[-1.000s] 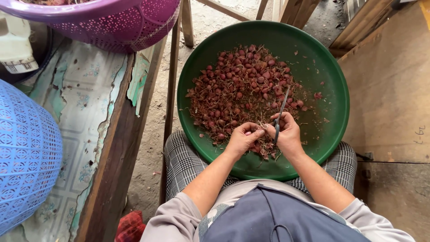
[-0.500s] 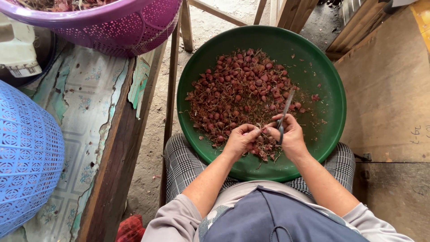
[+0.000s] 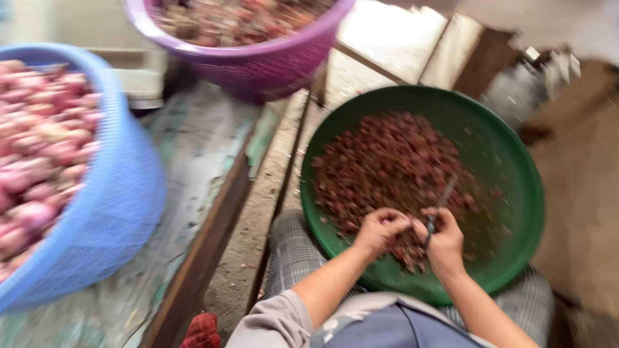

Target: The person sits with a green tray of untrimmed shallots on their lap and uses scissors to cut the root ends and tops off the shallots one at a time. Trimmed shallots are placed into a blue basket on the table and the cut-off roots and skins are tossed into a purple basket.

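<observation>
Hands over round green plastic basin on lap: right hand grip clamped on small thin-bladed knife, left hand grip pinching small reddish shallot just beside it. Blade near fingers; slip could likely nick them.

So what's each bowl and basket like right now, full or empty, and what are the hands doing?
Green bowl: resting on the lap, partly filled with small red shallots.
Blue basket: heaped with pale pink peeled bulbs.
Purple basket: filled with reddish bulbs, blurred.
Left hand: closed on a shallot.
Right hand: gripping a small knife, blade pointing up.
</observation>
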Tool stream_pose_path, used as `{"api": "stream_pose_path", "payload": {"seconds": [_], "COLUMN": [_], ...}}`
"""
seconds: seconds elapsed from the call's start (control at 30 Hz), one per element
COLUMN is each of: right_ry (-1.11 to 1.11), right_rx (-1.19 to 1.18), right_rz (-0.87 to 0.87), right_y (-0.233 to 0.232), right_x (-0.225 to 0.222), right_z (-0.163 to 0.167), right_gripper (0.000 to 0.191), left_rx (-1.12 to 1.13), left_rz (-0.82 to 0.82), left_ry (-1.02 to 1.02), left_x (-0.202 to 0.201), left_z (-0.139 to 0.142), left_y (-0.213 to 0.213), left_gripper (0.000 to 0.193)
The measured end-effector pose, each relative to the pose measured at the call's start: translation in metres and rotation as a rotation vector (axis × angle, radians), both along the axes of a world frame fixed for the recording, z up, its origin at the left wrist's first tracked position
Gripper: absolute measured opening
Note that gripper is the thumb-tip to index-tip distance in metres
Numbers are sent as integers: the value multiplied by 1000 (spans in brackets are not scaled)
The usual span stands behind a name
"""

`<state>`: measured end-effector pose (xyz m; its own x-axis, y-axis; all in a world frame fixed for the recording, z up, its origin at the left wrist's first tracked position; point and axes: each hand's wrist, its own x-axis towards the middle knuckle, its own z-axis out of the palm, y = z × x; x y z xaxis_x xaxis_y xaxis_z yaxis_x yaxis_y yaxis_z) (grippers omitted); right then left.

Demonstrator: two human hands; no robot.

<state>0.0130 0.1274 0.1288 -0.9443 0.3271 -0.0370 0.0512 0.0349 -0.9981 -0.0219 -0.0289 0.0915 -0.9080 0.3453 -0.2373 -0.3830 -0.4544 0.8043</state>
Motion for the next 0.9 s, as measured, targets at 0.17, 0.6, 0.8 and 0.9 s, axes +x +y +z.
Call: {"api": "stream_pose_path", "payload": {"seconds": [0.17, 0.6, 0.8, 0.9], "right_ry": [58, -24, 47, -187], "right_rx": [4, 117, 100, 499], "right_rz": [91, 346, 369, 399], "right_y": [-4, -25, -30, -16], "right_x": [-13, -29, -26, -31], "right_z": [-8, 10, 18, 33], "right_gripper": [35, 41, 51, 70], "left_rx": [-8, -72, -38, -17], "left_rz": [-15, -54, 15, 76], "left_ry": [-35, -129, -87, -65], "left_x": [-2, 0, 6, 5], "left_z": [2, -18, -2, 17], "left_y": [-15, -46, -54, -64], "left_gripper": [16, 32, 27, 23]}}
